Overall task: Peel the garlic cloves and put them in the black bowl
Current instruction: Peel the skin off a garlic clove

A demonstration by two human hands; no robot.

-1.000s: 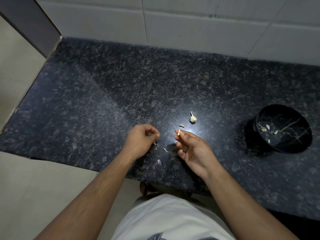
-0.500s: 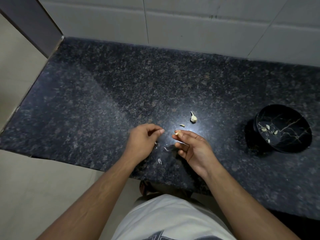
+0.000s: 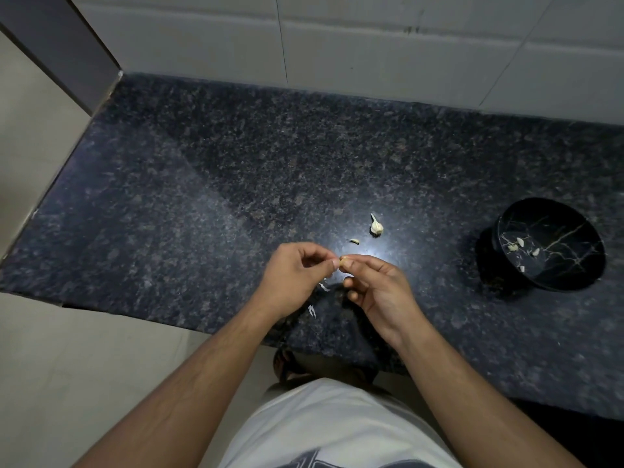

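Note:
My right hand [image 3: 374, 288] pinches a small garlic clove [image 3: 344, 258] between thumb and forefinger above the dark granite counter [image 3: 209, 204]. The fingertips of my left hand [image 3: 293, 278] meet that same clove from the left, its other fingers curled. Just beyond my hands a larger unpeeled garlic piece [image 3: 376, 225] and a small sliver [image 3: 354, 241] lie on the counter. The black bowl [image 3: 574, 282] with pale marbled veins sits at the right, holding several peeled cloves [image 3: 516, 244].
White bits of garlic skin [image 3: 312, 310] lie on the counter under my hands, near its front edge. A tiled wall [image 3: 371, 52] closes the back. The counter ends at the left over a pale floor [image 3: 67, 366].
My left hand has moved right until its fingertips meet the clove held by my right hand; the gap between the hands has closed.

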